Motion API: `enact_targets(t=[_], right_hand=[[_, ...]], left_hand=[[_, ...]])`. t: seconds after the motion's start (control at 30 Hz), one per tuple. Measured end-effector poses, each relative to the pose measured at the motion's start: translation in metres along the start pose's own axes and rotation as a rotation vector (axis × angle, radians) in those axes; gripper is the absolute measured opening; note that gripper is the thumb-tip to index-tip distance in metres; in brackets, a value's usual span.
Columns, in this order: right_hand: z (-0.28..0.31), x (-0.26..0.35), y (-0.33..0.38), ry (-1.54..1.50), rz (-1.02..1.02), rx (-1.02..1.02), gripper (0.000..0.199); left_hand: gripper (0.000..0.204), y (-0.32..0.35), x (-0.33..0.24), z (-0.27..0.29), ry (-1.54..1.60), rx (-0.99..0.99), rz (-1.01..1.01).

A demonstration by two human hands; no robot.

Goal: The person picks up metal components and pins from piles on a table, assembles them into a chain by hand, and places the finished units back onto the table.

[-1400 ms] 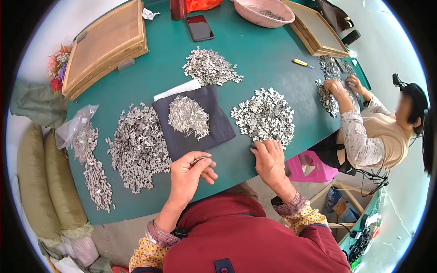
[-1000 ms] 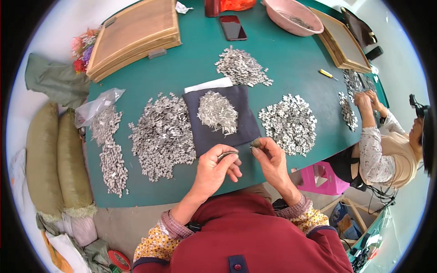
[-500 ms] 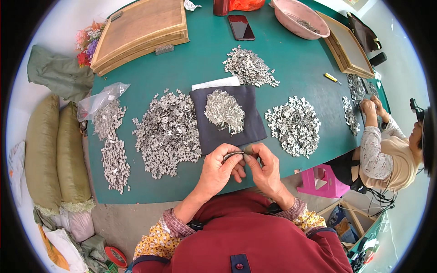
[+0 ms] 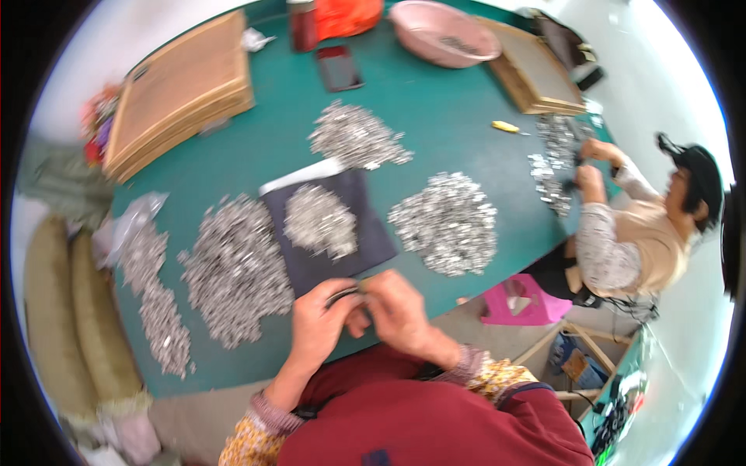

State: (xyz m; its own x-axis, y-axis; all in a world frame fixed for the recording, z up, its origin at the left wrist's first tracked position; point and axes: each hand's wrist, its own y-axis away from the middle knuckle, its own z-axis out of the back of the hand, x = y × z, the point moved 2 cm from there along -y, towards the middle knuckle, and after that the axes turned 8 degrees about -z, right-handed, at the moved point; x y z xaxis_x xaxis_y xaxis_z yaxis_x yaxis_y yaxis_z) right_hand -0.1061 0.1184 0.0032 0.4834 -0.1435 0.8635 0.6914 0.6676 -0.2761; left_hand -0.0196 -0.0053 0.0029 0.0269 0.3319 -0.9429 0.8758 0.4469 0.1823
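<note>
Green surface [image 4: 451, 132], dark cloth [image 4: 376, 233] near front edge. By that edge: right hand [image 4: 399, 314], grip too blurred to tell; left hand [image 4: 315, 318], grip closed on slim dark strip [image 4: 340, 295], long axis running toward right hand.

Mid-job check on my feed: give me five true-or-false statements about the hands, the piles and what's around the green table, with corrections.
1. The left hand grips a slim dark strip. True; blur hides what it is exactly.
2. The heap of thin silvery pins sits directly on the green tabletop. False: it lies on the dark blue cloth.
3. The right hand is close beside the left hand. True.
4. The yellow-handled screwdriver lies left of the smartphone. False: it lies to the right of the smartphone.
5. Small grey pieces lie in the pink basin. True.
</note>
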Motion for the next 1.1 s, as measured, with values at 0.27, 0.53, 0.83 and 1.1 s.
enact_targets(t=[0.27,0.53,0.83,1.1], right_hand=[[0.010,-0.004,0.003,0.030,-0.020,0.032,0.027],[0.076,-0.039,-0.016,0.270,-0.133,-0.127,0.023],[0.100,-0.066,-0.132,0.534,-0.008,0.014,0.010],[0.078,-0.105,-0.184,0.735,0.127,0.072,0.006]], left_hand=[[0.011,-0.006,0.008,0.001,0.067,-0.036,0.014],[0.011,-0.005,0.003,-0.001,0.039,-0.015,0.112],[0.011,-0.003,0.008,0.008,0.086,0.011,0.073],[0.010,-0.003,0.003,0.020,0.097,-0.033,0.055]])
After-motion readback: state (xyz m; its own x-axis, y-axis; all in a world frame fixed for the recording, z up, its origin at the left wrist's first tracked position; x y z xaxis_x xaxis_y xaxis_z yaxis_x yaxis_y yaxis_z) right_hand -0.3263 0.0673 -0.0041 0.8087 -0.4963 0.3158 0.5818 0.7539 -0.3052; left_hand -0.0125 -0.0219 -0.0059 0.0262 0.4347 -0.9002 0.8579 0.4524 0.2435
